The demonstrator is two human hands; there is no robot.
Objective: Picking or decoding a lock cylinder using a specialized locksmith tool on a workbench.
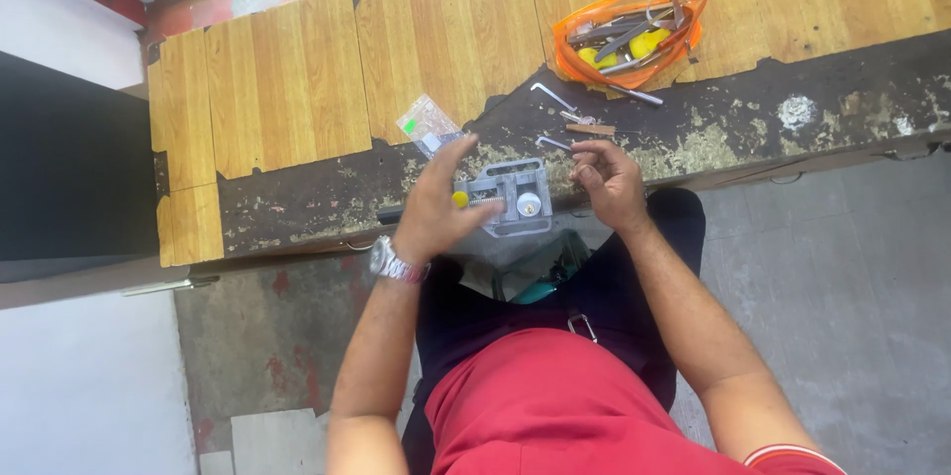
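Note:
A grey metal lock body (515,198) with a round silver cylinder lies at the near edge of a worn wooden workbench (297,89). My left hand (436,203), with a silver watch on its wrist, hovers just left of the lock, fingers spread, close to a small yellow piece (460,199). My right hand (606,183) is right of the lock, fingers curled together; whether it pinches a small part I cannot tell.
An orange plastic basket (634,29) of tools and keys stands at the back right. Allen keys (551,94), small metal parts (584,123) and a clear plastic packet (428,123) lie behind the lock. The bench's front surface is stripped and dark.

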